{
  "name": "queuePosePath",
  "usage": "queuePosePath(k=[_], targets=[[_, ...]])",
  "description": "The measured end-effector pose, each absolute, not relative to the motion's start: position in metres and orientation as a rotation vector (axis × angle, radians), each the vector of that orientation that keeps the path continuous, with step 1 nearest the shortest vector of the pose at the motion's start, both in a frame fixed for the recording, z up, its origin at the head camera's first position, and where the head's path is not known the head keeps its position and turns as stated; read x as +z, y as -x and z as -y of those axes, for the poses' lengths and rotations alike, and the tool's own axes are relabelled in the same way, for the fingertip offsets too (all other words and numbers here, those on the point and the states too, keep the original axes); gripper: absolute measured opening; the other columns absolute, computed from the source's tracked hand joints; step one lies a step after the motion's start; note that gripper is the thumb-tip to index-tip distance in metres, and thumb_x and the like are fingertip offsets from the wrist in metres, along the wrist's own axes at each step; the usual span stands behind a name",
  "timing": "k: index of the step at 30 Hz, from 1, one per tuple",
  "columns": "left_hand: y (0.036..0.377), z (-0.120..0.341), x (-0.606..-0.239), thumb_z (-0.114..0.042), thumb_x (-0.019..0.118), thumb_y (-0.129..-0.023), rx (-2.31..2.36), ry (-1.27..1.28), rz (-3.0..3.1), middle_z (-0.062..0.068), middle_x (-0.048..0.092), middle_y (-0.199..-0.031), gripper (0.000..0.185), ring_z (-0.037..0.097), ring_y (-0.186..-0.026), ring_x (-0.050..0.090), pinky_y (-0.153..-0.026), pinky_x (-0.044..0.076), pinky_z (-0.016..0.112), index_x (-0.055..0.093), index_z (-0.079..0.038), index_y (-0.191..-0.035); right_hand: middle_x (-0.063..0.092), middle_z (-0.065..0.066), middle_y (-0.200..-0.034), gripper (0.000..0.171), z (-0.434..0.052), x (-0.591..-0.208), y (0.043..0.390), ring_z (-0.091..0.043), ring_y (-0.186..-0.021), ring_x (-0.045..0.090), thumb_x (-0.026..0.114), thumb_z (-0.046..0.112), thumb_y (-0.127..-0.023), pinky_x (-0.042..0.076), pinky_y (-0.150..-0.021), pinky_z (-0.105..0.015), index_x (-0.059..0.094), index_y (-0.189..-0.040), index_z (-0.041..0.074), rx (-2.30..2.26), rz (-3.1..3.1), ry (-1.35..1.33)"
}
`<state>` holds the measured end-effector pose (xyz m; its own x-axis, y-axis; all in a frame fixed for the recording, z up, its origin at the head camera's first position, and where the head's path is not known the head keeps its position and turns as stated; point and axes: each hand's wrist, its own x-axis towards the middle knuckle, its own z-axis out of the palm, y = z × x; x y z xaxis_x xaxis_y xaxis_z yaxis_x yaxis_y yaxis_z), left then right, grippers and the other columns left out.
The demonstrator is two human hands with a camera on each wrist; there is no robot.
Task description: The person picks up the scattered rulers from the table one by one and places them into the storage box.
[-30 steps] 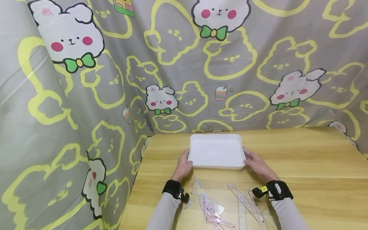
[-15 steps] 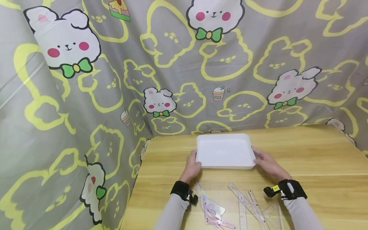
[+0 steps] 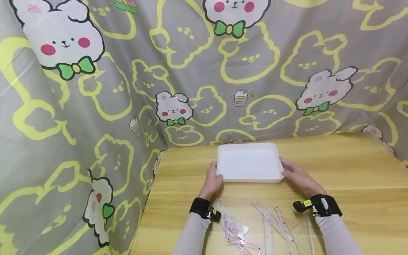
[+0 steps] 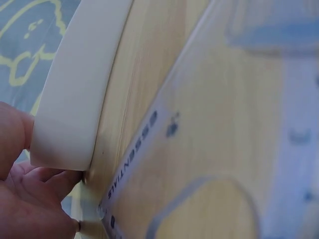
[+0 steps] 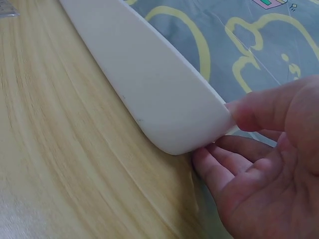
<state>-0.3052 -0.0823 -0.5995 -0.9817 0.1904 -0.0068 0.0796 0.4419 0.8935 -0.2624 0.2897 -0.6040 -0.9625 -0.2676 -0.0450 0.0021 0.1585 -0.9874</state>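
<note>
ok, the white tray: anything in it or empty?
Empty. The head view shows the white tray's bare floor; the clear rulers lie on the table in front, outside it. Left hand and right hand hold its ends.

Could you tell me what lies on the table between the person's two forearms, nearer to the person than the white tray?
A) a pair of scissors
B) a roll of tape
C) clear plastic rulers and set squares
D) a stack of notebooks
C: clear plastic rulers and set squares lie scattered on the wooden table, on the near side of the white tray.
</note>
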Motion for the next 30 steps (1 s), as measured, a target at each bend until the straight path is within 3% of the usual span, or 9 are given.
queuePosePath(k=[4,8,10,13,15,18,22,26,30], targets=[[0.307,0.081,-0.598,0.000,0.047,-0.099,1.550,-0.244,-2.577,0.017,0.034,-0.167,0.064,0.032,-0.156,0.024,-0.125,0.025,0.052,0.028,-0.006,-0.160,0.006,-0.021,-0.173,0.071,-0.291,-0.600,0.263,-0.044,-0.158,0.005,0.049,0.009,-0.110,0.027,-0.107,-0.005,0.006,-0.166,0.003,-1.886,-2.232,0.242],[0.311,0.079,-0.596,-0.011,0.049,-0.106,1.543,-0.282,-2.560,0.019,0.027,-0.170,0.065,0.039,-0.159,0.014,-0.127,0.015,0.057,0.020,-0.006,-0.164,0.006,-0.026,-0.172,0.072,-0.290,-0.595,0.263,-0.048,-0.157,0.007,0.046,0.017,-0.113,0.019,-0.127,-0.041,0.001,-0.166,0.004,-1.876,-2.289,0.179],[0.311,0.078,-0.594,-0.018,0.052,-0.108,1.581,-0.285,-2.548,0.021,0.019,-0.172,0.072,0.040,-0.160,0.010,-0.127,0.012,0.058,0.012,-0.004,-0.166,0.004,-0.030,-0.170,0.076,-0.289,-0.591,0.258,-0.053,-0.155,0.009,0.046,0.025,-0.113,0.014,-0.123,-0.063,-0.004,-0.167,0.006,-1.848,-2.346,0.124],[0.303,0.075,-0.588,-0.029,0.062,-0.105,1.619,-0.268,-2.616,0.022,0.012,-0.173,0.086,0.040,-0.159,0.013,-0.127,0.015,0.058,0.007,-0.005,-0.167,0.005,-0.034,-0.169,0.083,-0.287,-0.580,0.244,-0.059,-0.151,0.017,0.050,0.035,-0.112,0.020,-0.118,-0.072,-0.006,-0.167,0.006,-1.753,-2.478,0.079],[0.293,0.071,-0.582,-0.029,0.069,-0.100,1.607,-0.332,-2.745,0.024,0.020,-0.170,0.088,0.040,-0.157,0.021,-0.125,0.023,0.057,0.015,-0.002,-0.165,0.013,-0.038,-0.166,0.083,-0.284,-0.571,0.233,-0.063,-0.146,0.027,0.055,0.034,-0.110,0.028,-0.114,-0.074,0.003,-0.166,0.000,-1.671,-2.603,0.112],[0.272,0.060,-0.570,-0.027,0.076,-0.095,1.476,-0.513,-2.946,0.022,0.035,-0.161,0.082,0.038,-0.149,0.032,-0.120,0.031,0.056,0.032,-0.002,-0.160,0.040,-0.041,-0.152,0.072,-0.278,-0.556,0.219,-0.061,-0.131,0.047,0.064,0.026,-0.106,0.043,-0.104,-0.070,0.030,-0.157,-0.011,-1.512,-2.809,0.209],[0.244,0.035,-0.552,-0.028,0.078,-0.094,1.252,-0.815,-2.952,0.013,0.050,-0.148,0.066,0.029,-0.137,0.047,-0.113,0.042,0.047,0.051,-0.008,-0.150,0.066,-0.031,-0.123,0.051,-0.269,-0.535,0.210,-0.046,-0.109,0.066,0.071,0.025,-0.101,0.055,-0.092,-0.060,0.058,-0.134,-0.012,-1.302,-2.943,0.297],[0.222,0.007,-0.545,-0.041,0.075,-0.096,0.880,-1.080,-2.731,0.003,0.057,-0.147,0.060,0.016,-0.135,0.053,-0.112,0.044,0.036,0.056,-0.016,-0.148,0.072,-0.019,-0.110,0.038,-0.267,-0.523,0.205,-0.033,-0.098,0.070,0.070,0.025,-0.101,0.057,-0.084,-0.053,0.066,-0.122,-0.007,-1.213,-2.921,0.348],[0.211,-0.019,-0.551,-0.055,0.078,-0.090,0.500,-1.313,-2.559,-0.004,0.057,-0.145,0.067,0.008,-0.132,0.050,-0.110,0.039,0.026,0.059,-0.024,-0.147,0.073,-0.012,-0.107,0.026,-0.265,-0.519,0.202,-0.028,-0.095,0.070,0.069,0.021,-0.101,0.058,-0.081,-0.046,0.069,-0.115,-0.002,-1.234,-2.871,0.383]])
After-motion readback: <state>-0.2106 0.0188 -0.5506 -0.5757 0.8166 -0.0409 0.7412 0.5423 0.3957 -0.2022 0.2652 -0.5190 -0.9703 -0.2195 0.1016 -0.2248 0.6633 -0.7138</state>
